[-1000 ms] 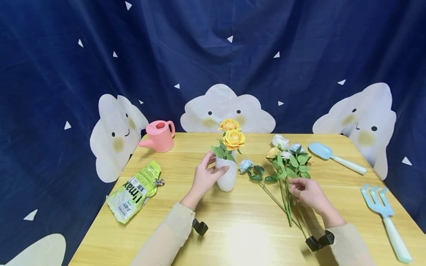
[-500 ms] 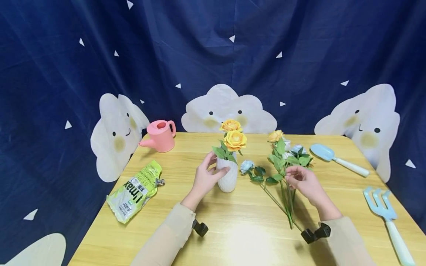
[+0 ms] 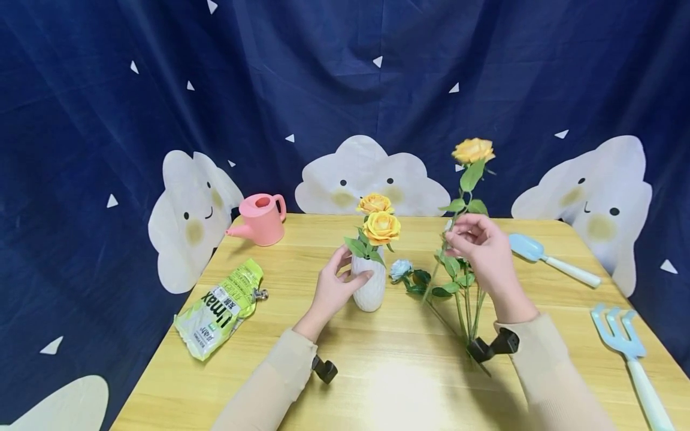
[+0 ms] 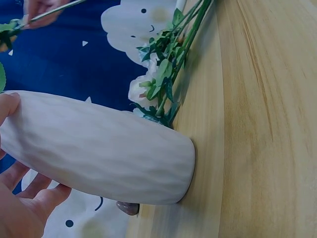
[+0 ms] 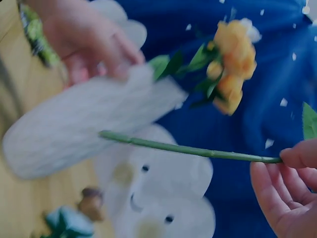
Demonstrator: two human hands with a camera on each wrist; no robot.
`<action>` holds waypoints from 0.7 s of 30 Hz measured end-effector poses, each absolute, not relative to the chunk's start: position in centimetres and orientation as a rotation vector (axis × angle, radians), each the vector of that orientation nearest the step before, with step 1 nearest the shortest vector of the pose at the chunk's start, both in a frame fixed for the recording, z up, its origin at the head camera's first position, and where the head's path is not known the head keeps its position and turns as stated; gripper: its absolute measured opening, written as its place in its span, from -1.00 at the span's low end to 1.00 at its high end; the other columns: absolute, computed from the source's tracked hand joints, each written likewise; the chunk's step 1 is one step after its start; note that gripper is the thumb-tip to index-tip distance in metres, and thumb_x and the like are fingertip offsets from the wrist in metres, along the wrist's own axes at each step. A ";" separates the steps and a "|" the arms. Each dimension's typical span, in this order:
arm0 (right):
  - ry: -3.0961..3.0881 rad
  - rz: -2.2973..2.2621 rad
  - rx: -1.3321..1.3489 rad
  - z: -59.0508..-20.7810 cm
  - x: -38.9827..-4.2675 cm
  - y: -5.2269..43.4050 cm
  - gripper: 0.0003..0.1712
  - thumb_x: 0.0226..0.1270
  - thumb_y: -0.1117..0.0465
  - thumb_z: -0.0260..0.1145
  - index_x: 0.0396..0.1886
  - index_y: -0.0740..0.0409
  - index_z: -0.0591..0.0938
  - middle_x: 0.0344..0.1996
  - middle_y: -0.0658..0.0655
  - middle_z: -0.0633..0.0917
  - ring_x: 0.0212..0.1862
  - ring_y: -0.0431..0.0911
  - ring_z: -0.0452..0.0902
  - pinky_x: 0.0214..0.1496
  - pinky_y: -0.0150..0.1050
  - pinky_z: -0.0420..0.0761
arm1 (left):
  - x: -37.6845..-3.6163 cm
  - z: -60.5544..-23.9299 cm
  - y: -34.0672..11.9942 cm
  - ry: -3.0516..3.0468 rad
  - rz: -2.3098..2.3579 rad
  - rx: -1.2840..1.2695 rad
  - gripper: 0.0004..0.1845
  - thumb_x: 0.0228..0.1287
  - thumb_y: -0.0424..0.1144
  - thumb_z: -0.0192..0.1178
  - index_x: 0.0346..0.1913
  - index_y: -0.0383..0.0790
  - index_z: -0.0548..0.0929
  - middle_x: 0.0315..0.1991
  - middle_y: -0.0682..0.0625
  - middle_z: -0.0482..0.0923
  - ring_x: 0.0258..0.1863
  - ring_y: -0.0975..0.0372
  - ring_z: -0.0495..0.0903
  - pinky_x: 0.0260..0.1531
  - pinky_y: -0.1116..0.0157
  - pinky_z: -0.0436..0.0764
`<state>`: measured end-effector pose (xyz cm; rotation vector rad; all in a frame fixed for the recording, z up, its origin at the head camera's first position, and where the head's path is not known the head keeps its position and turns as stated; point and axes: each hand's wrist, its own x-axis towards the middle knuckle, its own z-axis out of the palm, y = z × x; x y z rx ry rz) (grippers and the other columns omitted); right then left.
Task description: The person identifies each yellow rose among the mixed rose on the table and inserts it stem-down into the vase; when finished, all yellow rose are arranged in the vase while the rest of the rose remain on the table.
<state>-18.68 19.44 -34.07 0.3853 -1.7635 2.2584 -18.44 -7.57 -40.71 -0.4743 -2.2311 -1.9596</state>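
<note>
Nearest, left hand (image 3: 330, 291) curls round the white vase (image 3: 369, 282) at table (image 3: 388, 383) centre, thumb and fingers wrapped on its ribbed wall; two yellow roses (image 3: 380, 226) already stand in it. At 3 o'clock of the vase, right hand (image 3: 481, 246) pinches a yellow rose's stem (image 5: 188, 148) between thumb and fingertips, bloom (image 3: 472, 150) raised high, well above the loose flowers (image 3: 431, 281) lying beneath. Risk, as judged: the long stem's free end may snag those leaves or knock the vase's blooms.
</note>
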 end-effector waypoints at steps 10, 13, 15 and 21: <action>-1.384 2.174 0.332 -29.4 -19.5 15.4 -0.71 0.06 0.63 0.25 -0.24 0.33 0.48 -0.40 0.21 0.54 -0.43 -0.08 0.52 -0.45 -0.25 0.65 | -18.5 -40.8 -7.6 -2.227 -1.951 -0.491 -0.37 0.09 -0.30 0.35 0.25 -0.11 0.39 0.11 -0.07 0.47 0.12 0.02 0.41 0.03 0.10 0.48; -1.311 2.149 0.357 -29.1 -20.1 14.3 -0.71 0.06 0.64 0.25 -0.26 0.32 0.48 -0.40 0.22 0.53 -0.43 -0.08 0.51 -0.47 -0.26 0.64 | -18.5 -40.8 -7.6 -2.226 -1.952 -0.491 -0.37 0.09 -0.30 0.35 0.25 -0.12 0.39 0.11 -0.08 0.47 0.12 0.01 0.41 0.04 0.10 0.48; -1.291 2.134 0.373 -29.1 -20.4 13.7 -0.72 0.07 0.64 0.24 -0.26 0.31 0.48 -0.39 0.22 0.53 -0.44 -0.08 0.51 -0.47 -0.26 0.64 | -18.5 -40.8 -7.6 -2.230 -1.949 -0.491 -0.37 0.09 -0.30 0.35 0.25 -0.12 0.39 0.11 -0.08 0.47 0.12 0.02 0.41 0.03 0.10 0.48; -1.383 2.054 0.413 -30.1 -21.0 12.3 -0.75 0.10 0.60 0.22 -0.25 0.30 0.48 -0.39 0.18 0.53 -0.42 -0.09 0.51 -0.44 -0.25 0.64 | -18.4 -40.8 -7.5 -2.228 -1.948 -0.487 -0.38 0.10 -0.31 0.35 0.25 -0.13 0.39 0.11 -0.12 0.46 0.12 0.03 0.41 0.03 0.11 0.48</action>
